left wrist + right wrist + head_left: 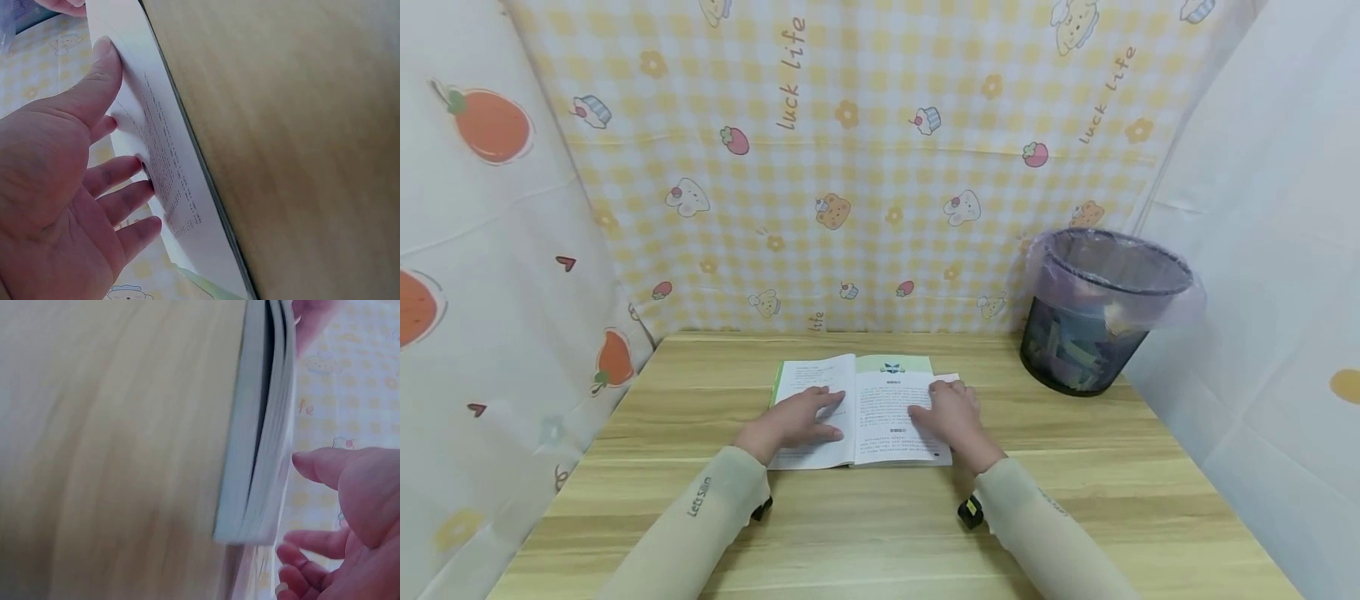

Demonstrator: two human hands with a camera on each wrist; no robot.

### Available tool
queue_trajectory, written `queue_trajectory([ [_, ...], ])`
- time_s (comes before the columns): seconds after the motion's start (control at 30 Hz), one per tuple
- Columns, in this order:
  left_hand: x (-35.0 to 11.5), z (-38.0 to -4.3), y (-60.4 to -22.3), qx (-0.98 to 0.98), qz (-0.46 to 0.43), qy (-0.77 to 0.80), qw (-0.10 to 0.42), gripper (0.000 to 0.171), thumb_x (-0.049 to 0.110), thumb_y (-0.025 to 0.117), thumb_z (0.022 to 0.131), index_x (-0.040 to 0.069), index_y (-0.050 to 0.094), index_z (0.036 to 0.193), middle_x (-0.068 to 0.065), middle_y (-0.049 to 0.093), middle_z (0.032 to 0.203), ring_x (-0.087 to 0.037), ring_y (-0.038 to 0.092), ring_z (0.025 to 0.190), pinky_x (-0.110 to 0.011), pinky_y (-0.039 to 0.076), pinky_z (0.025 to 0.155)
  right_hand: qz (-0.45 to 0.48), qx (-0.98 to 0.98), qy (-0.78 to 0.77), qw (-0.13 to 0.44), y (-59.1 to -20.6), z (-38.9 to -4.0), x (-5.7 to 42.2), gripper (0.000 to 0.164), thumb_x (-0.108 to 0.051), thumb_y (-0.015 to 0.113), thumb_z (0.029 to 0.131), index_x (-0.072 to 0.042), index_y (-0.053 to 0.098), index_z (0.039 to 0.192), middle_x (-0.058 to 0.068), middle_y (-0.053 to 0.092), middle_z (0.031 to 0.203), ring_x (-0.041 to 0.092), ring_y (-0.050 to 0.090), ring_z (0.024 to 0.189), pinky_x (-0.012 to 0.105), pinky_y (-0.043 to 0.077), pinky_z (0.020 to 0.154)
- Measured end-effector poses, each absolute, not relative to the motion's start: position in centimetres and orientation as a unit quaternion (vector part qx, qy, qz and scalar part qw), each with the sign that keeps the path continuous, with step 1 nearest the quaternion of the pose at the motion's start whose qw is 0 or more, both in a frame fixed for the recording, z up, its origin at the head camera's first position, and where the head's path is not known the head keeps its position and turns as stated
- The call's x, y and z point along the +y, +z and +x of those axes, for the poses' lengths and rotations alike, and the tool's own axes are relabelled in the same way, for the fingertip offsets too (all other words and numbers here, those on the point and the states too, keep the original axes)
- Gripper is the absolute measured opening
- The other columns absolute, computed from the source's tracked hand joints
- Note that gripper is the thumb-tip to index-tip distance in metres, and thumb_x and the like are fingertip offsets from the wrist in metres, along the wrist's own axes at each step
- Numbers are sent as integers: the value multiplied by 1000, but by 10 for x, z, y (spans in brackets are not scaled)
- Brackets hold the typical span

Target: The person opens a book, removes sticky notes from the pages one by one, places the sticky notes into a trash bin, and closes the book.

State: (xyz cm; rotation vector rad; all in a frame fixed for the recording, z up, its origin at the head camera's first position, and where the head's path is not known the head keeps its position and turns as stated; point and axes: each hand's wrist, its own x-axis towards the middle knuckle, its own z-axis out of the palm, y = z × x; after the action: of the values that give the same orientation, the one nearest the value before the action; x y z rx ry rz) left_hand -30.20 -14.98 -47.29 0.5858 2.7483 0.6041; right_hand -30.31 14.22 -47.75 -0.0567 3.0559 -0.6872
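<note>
Open book (pixel 891 417) mid-table, nr back edge, nothing gripped.
L hand (pixel 801 423): fingers spread over left pg; R hand (pixel 953 412): fingers loose at right pg's outer edge. Bin (pixel 1075 342) @ table's (pixel 865 533) back-right corner.

- I can't read the small print on the open book (pixel 891 410).
- I lose part of its left page behind the left hand (pixel 799 421).
- At the book's right edge, the right hand (pixel 953 414) partly hides a pale sheet (pixel 947 377) from me.
- Beyond the book, rightward, I can't identify the bin's (pixel 1037 333) contents.
- Nearer than the book, my head view cuts off both sleeves (pixel 700 521).
</note>
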Motion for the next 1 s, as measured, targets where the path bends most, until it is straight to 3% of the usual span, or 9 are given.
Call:
queue_trajectory([
  [0.3,-148,-304,-477,950,190,203,140,78,43,79,100,16,49,167,-24,40,174,-46,38,162,-60,35,132,9,974,-227,9,-483,-303,153,71,-53,78,97,-2,68,144,22,66,131,41,51,123,58,41,110],
  [0.67,-148,-303,-478,951,183,201,146,79,45,79,100,18,48,168,-23,40,175,-46,39,162,-61,35,132,12,969,-246,14,-478,-302,155,75,-51,78,98,3,63,148,25,62,137,43,49,127,58,42,112],
  [1.0,-147,-302,-474,950,188,202,143,80,45,80,100,17,49,167,-24,41,174,-46,40,161,-61,37,131,17,961,-274,-11,-477,-305,154,79,-39,90,91,6,56,146,25,62,138,42,50,129,53,44,112],
])
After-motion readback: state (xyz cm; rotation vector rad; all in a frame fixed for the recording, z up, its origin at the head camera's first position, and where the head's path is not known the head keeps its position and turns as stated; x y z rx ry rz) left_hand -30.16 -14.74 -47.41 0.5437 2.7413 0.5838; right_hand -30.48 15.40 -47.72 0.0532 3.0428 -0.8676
